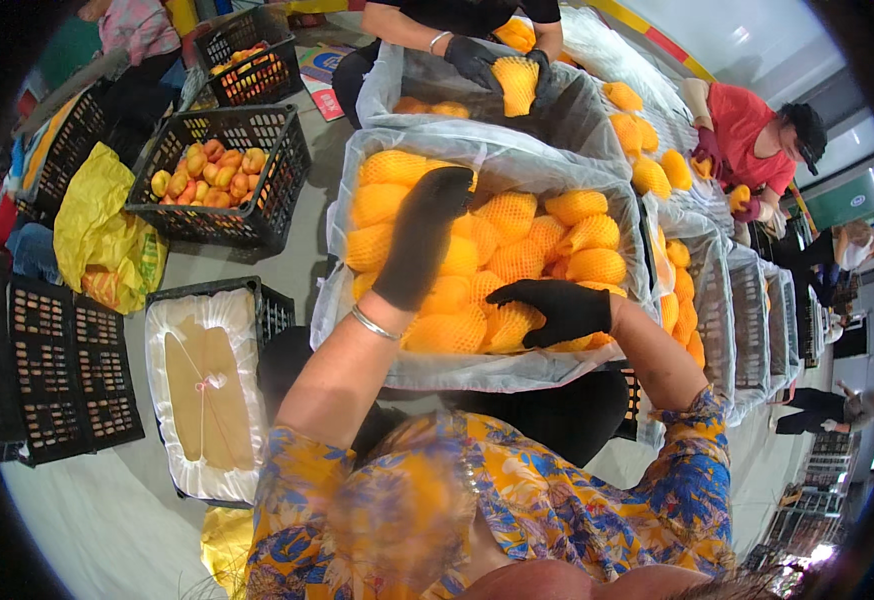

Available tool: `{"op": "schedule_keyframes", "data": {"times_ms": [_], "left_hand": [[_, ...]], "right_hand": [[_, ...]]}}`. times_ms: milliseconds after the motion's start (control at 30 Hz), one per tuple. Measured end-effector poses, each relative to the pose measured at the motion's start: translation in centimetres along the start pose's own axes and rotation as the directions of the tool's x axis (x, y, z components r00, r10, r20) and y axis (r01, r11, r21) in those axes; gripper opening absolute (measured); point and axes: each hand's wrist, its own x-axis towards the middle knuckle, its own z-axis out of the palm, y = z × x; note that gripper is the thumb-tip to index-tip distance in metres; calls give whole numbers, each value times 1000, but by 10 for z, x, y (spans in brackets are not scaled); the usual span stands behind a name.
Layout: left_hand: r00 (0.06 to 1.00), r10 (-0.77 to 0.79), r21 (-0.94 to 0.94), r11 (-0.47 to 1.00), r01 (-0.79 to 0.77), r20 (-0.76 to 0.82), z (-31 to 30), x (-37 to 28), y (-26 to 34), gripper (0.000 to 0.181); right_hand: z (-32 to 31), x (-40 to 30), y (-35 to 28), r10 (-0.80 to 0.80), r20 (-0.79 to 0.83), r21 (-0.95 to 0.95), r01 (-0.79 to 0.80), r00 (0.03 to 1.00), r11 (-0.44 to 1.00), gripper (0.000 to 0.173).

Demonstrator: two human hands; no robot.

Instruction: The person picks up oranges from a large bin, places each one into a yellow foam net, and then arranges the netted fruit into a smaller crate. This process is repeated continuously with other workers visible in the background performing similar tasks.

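Note:
Before me stands a crate with a translucent white plastic liner, packed with fruit in yellow foam nets. My left hand, in a black glove, reaches across the fruit to the crate's far side. Its fingertips touch a netted fruit by the far wall, but the back of the hand hides whether it grips one. At the near right, my right hand, also black-gloved, rests on the layer. Its fingers and thumb are spread about one netted fruit that lies among the others.
Across from me a co-worker's gloved hands hold a netted fruit over another lined crate. Left are a black basket of peach-like fruit, a yellow bag and a covered crate. More lined crates line the right.

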Motion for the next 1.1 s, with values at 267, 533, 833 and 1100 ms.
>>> {"op": "schedule_keyframes", "data": {"times_ms": [267, 533, 833, 1100], "left_hand": [[1000, -11, 68, 998, 11, 7, 0, 1, -4, 27], [995, -70, 104, 993, 63, 71, 8, -2, 5, 30], [924, -280, 147, 957, 249, 261, 16, -9, 10, 59], [966, -135, -465, 856, 227, 222, 23, -4, 18, 50]], "right_hand": [[-11, 0, 10, -47, -5, 88, 47, 999, 995, 72], [-54, -17, 5, -87, -150, 107, 104, 985, 989, 68], [-58, 11, 20, 106, -732, 497, 421, 673, 758, 65], [-46, 36, -9, -177, -705, 277, 497, 686, 822, 83]]}}
